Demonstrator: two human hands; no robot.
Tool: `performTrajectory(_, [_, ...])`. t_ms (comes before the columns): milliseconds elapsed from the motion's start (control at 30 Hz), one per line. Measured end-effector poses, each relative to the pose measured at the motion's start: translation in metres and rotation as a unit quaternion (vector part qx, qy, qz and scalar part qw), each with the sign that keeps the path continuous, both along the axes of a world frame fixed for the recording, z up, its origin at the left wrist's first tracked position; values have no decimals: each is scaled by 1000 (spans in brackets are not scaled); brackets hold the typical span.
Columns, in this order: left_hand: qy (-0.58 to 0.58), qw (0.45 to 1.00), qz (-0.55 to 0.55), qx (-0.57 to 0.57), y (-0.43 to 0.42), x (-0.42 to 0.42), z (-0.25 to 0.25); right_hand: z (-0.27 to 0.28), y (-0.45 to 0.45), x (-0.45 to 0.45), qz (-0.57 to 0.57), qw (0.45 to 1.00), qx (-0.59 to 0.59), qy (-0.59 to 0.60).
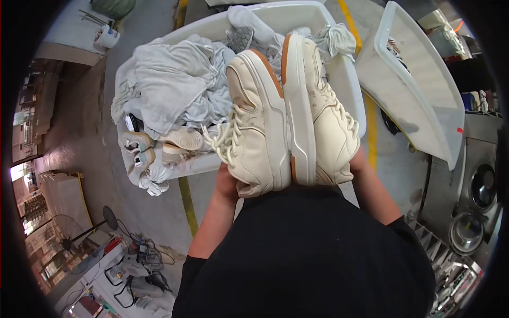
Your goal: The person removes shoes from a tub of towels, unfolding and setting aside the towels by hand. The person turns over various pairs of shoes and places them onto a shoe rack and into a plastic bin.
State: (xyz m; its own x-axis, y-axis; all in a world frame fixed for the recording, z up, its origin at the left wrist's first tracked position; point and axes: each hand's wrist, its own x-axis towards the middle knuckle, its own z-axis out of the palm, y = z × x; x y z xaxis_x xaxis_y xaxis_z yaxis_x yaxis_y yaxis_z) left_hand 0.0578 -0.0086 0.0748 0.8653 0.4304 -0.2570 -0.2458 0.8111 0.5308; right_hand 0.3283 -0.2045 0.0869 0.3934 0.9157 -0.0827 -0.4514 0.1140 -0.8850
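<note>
Two cream sneakers are held up close to my chest, their white-and-tan soles turned toward each other and touching or nearly so. My left hand (227, 183) grips the left sneaker (252, 132) from its outer side near the heel. On the other side, my right hand (359, 161) holds the right sneaker (331, 132) the same way. Most of my fingers are hidden behind the shoes. Loose cream laces hang from the left sneaker. Beyond them stands a white bin (360, 100) filled with pale grey cloths (175, 79) and several shoes.
A beige shoe (183, 139) and a grey-tan shoe (136, 143) lie at the bin's near left. A second white bin (419, 90) stands tilted at right. Steel basins (466, 233) line the far right. A fan (110, 218) and cables are at lower left.
</note>
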Motion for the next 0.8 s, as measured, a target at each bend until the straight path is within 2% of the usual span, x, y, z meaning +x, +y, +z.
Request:
performTrajectory(33, [47, 996, 25, 77, -1, 0, 0, 11, 1, -1, -16, 998, -1, -56])
performTrajectory(100, [141, 960, 79, 228, -7, 5, 2, 23, 5, -9, -98, 972, -74, -202])
performTrajectory(133, [185, 898, 71, 393, -10, 12, 20, 32, 10, -18, -146, 937, -44, -315])
performTrajectory(167, [237, 804, 80, 540, -13, 19, 38, 39, 15, -30, -159, 916, -59, -363])
performTrajectory(200, [215, 839, 126, 483, -21, 31, 41, 44, 22, -39, -173, 893, -74, -410])
performTrajectory(233, [176, 839, 147, 493, -29, 35, 43, 48, 30, -46, -190, 893, -66, -402])
performTrajectory(300, [86, 853, 158, 490, -29, 42, 61, 15, 40, -35, -192, 949, -50, -245])
performTrajectory(333, [32, 881, 155, 447, -30, 43, 72, 4, 46, -26, -191, 967, -42, -164])
performTrajectory(367, [-21, 904, 150, 400, -31, 44, 84, 6, 49, -17, -156, 986, -59, -11])
performTrajectory(400, [-8, 884, 128, 450, -33, 43, 88, 7, 49, -9, -116, 980, -75, 143])
performTrajectory(433, [6, 861, 106, 497, -34, 42, 90, -2, 40, -2, -15, 990, 53, 130])
performTrajectory(467, [20, 836, 82, 543, -36, 42, 93, -24, 51, -1, -10, 928, 38, 369])
performTrajectory(533, [42, 747, 83, 658, -39, 48, 105, -10, 52, -15, 54, 838, 87, 535])
performTrajectory(600, [-3, 716, 63, 695, -48, 51, 108, 20, 48, -29, 109, 799, 132, 577])
performTrajectory(700, [-14, 755, 71, 651, -59, 51, 102, 44, 42, -35, 151, 770, 154, 600])
performTrajectory(767, [-33, 783, 70, 618, -61, 50, 94, 39, 40, -32, 130, 796, 136, 576])
performTrajectory(800, [-17, 774, 89, 626, -60, 49, 94, 27, 40, -27, 96, 836, 112, 529])
